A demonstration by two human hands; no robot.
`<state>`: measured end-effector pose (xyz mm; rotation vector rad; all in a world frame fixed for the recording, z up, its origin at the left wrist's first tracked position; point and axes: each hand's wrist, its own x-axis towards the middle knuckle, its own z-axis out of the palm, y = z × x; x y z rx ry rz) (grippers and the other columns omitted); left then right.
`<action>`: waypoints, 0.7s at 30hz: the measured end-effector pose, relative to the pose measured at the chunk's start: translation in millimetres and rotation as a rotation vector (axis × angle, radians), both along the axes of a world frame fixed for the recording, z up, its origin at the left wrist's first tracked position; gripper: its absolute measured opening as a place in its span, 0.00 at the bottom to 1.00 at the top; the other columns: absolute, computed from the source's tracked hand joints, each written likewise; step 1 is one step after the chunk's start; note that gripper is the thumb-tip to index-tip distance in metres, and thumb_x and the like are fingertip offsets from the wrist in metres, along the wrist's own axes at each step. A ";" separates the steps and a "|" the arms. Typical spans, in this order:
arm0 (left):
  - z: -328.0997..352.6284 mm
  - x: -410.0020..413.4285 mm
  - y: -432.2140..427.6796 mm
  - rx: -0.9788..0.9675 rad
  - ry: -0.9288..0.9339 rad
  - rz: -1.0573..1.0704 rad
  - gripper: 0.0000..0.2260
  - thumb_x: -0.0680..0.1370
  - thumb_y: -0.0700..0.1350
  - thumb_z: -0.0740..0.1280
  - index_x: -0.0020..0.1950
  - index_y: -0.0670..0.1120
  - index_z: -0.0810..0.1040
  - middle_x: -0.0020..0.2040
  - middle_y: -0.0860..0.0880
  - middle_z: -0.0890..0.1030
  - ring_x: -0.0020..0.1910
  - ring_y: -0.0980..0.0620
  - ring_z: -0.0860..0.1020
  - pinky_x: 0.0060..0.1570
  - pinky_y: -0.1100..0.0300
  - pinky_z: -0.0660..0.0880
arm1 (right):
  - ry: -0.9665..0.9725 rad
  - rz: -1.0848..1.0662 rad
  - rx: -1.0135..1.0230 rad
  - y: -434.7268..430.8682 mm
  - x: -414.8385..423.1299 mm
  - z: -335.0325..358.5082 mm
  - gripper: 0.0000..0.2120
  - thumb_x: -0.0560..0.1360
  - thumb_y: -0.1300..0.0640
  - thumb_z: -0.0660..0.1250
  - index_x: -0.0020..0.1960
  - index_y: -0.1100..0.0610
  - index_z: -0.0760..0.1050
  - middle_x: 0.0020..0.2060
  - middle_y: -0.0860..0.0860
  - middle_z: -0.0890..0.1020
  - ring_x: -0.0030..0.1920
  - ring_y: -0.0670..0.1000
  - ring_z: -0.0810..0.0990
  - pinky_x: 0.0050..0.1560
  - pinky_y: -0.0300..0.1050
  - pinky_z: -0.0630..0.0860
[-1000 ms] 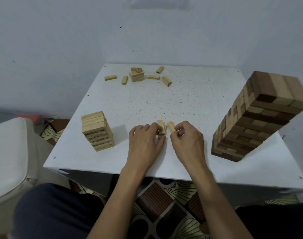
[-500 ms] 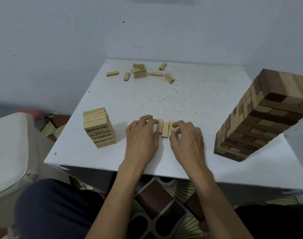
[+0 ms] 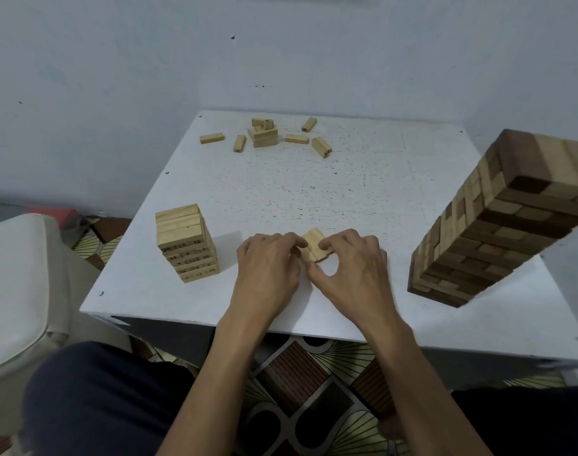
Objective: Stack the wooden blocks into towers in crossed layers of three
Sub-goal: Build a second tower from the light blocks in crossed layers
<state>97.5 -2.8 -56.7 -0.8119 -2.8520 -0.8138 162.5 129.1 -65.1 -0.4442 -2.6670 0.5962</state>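
A short row of blocks lies toward the near edge of the table, squeezed between my left hand and right hand, fingers curled against it. A short tower stands left, a tall tower right, loose blocks far.

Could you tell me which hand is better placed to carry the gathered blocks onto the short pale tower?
Probably the left hand: it touches the gathered blocks, and the short tower stands on its side; the right hand is farther.
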 end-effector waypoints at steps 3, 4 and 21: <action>1.5 -4.1 -0.1 0.003 0.018 -0.005 0.17 0.77 0.38 0.64 0.63 0.52 0.78 0.62 0.51 0.77 0.61 0.47 0.73 0.64 0.52 0.62 | -0.046 0.062 -0.010 1.4 1.4 2.8 0.11 0.74 0.48 0.67 0.54 0.51 0.77 0.54 0.43 0.79 0.53 0.50 0.69 0.50 0.45 0.63; 3.0 -5.3 -0.1 -0.016 -0.004 -0.036 0.20 0.77 0.38 0.64 0.67 0.53 0.76 0.68 0.51 0.73 0.65 0.47 0.70 0.66 0.52 0.61 | -0.051 0.079 -0.019 1.8 2.0 4.1 0.10 0.74 0.50 0.67 0.54 0.51 0.76 0.54 0.42 0.78 0.53 0.49 0.67 0.51 0.45 0.63; -0.7 -12.9 -8.5 -0.079 -0.124 -0.173 0.22 0.77 0.51 0.66 0.71 0.55 0.71 0.69 0.56 0.73 0.68 0.50 0.68 0.67 0.54 0.59 | -0.075 0.177 -0.063 11.4 9.8 5.9 0.09 0.75 0.53 0.67 0.55 0.50 0.76 0.59 0.40 0.78 0.57 0.48 0.66 0.53 0.41 0.56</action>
